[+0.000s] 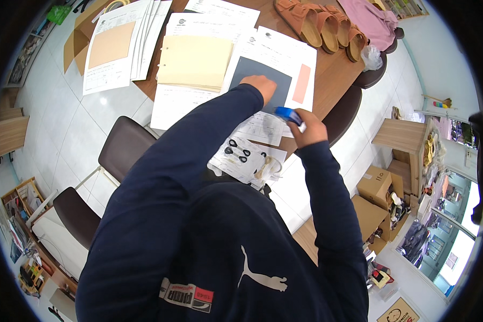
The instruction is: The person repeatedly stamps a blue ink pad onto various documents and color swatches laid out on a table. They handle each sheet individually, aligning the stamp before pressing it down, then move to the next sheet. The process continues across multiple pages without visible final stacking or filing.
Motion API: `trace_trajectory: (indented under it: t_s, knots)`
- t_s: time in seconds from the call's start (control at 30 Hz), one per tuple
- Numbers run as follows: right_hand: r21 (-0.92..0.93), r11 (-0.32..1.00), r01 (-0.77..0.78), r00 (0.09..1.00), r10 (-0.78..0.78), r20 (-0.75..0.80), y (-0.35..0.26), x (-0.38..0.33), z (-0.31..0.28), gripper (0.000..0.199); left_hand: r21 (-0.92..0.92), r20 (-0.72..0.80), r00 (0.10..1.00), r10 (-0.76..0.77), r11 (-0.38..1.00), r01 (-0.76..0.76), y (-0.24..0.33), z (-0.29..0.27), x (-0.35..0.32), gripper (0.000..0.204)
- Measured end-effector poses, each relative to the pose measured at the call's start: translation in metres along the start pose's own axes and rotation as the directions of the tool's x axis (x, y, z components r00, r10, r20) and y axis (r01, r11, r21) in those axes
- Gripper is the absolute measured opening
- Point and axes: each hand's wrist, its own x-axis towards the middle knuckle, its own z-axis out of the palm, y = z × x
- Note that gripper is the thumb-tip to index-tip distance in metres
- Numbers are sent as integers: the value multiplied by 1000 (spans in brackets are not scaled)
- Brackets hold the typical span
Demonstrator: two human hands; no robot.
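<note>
My left hand (260,87) rests on a dark navy swatch (258,72), which lies on a white printed sheet (304,52). Its fingers are curled under, so whatever they hold is hidden. A little lower and to the right, near the table edge, my right hand (311,130) grips a small blue tape dispenser (288,115). Left of the navy swatch lies a stack of cream sheets (193,61) on white papers. Below my hands, closer to my body, is a white sheet with black oval rings (239,155), beside a pale coil of cord or tape (268,169).
Several brown sandals (327,27) stand at the table's far right, near pink cloth (367,21). White sheets with a peach swatch (112,45) lie at the far left. Dark chairs (126,145) flank the wooden table (333,75). Cardboard boxes (375,185) sit at right.
</note>
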Motion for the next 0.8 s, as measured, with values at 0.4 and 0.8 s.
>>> trace_trajectory:
  t_s: [0.4, 0.8]
  knots:
    - [900, -316, -301, 658, 615, 436, 40, -58, 38, 43, -377, -319, 838, -443, 870, 317, -72, -25, -108, 26]
    - [815, -506, -282, 588, 580, 564, 54, -62, 79, 45, -821, -53, 942, -330, 552, 147, -56, -4, -92, 25]
